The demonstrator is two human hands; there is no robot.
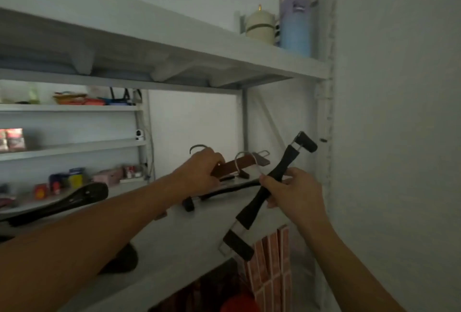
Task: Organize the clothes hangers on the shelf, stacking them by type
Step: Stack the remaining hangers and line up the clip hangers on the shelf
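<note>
Sorting under way, unfinished by appearance: left hand (202, 169) grips brown clip hanger (237, 165) at centre frame, right hand (291, 192) pinches black clip hanger (272, 184), other dark hangers (74, 199) lie loose lower left on shelf (174, 242).

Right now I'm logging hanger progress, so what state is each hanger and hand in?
Left hand: grips the brown hanger.
Brown hanger: held just above the shelf, roughly level.
Right hand: grips the black clip hanger.
Black clip hanger: lifted, tilted steeply.
Curved black hanger: lying on the shelf.
Glossy black hanger: lying at the left.
</note>
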